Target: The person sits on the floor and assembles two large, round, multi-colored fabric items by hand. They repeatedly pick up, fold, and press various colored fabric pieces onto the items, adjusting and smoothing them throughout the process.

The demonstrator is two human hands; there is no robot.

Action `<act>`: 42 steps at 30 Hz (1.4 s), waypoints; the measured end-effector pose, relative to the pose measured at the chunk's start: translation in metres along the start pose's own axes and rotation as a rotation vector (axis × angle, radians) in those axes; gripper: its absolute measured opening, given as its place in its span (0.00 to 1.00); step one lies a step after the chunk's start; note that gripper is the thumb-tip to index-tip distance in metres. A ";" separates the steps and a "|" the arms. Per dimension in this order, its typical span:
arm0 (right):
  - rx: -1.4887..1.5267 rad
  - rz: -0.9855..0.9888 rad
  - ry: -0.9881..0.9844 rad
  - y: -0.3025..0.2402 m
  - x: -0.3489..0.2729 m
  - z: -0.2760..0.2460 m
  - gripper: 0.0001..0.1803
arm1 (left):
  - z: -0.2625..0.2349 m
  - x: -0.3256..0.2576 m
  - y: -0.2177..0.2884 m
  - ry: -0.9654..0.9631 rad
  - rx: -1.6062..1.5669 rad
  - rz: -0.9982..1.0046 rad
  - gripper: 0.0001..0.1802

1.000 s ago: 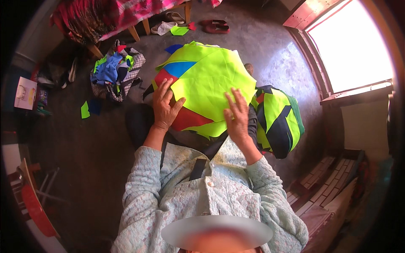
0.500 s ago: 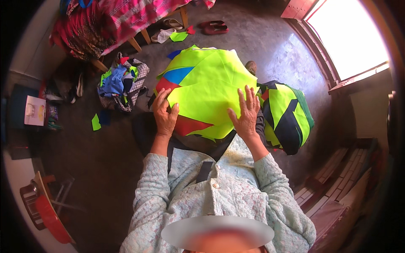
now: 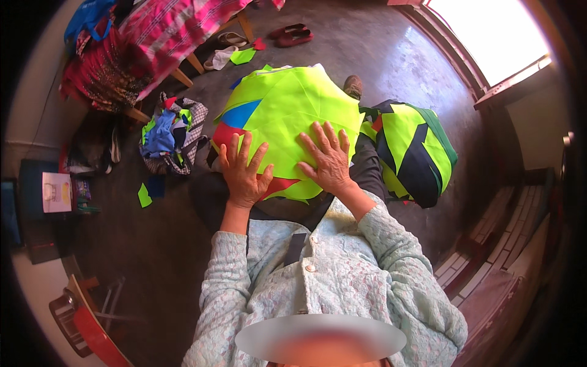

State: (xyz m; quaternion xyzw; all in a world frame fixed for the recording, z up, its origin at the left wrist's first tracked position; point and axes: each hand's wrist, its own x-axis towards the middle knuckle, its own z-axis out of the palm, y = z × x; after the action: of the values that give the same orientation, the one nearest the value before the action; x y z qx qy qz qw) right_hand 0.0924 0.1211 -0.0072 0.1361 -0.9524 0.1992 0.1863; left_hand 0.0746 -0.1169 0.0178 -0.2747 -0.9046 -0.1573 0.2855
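A large piece of neon-yellow fabric [image 3: 293,104] is spread over my lap, with blue and red fabric patches showing along its left and near edges. My left hand [image 3: 246,174] rests on its near left part, fingers spread, next to a red patch [image 3: 227,133]. My right hand [image 3: 329,160] lies flat on the yellow cloth a little further right, fingers apart. Neither hand grips anything. What lies beneath the fabric is hidden, apart from dark trouser legs at its edges.
To the right stands a bulging bundle of yellow, navy and green fabric [image 3: 422,153]. On the left, a checked bag [image 3: 194,125] holds coloured scraps. Maroon shoes [image 3: 293,37] lie on the floor beyond, near a bed with a pink cover [image 3: 177,30]. A slatted bench [image 3: 489,238] is at right.
Both hands have come down flatter onto the fabric; the right has moved left and away from me. The view has shifted slightly.
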 end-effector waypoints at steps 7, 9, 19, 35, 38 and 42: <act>-0.002 0.026 0.005 0.001 0.002 -0.002 0.38 | 0.022 0.020 0.031 -0.286 -0.068 -0.039 0.28; -0.004 0.015 0.005 0.000 0.003 -0.001 0.38 | 0.022 0.019 0.030 -0.305 -0.061 -0.070 0.30; 0.073 -0.033 0.052 0.010 -0.005 0.004 0.41 | 0.024 0.018 0.031 -0.331 0.057 -0.066 0.33; 0.171 0.178 0.393 0.086 -0.023 -0.009 0.34 | 0.026 0.017 0.030 -0.323 0.082 -0.072 0.33; -0.037 0.414 0.474 0.128 -0.040 -0.031 0.30 | 0.025 0.016 0.031 -0.321 0.070 -0.084 0.33; -0.370 0.673 0.301 0.190 -0.098 -0.029 0.36 | 0.024 0.016 0.033 -0.319 0.064 -0.091 0.33</act>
State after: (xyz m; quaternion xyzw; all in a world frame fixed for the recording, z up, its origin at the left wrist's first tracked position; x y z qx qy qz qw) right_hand 0.1256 0.3196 -0.0852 -0.2495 -0.9256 0.0921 0.2692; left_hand 0.0728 -0.0738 0.0125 -0.2458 -0.9545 -0.0955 0.1394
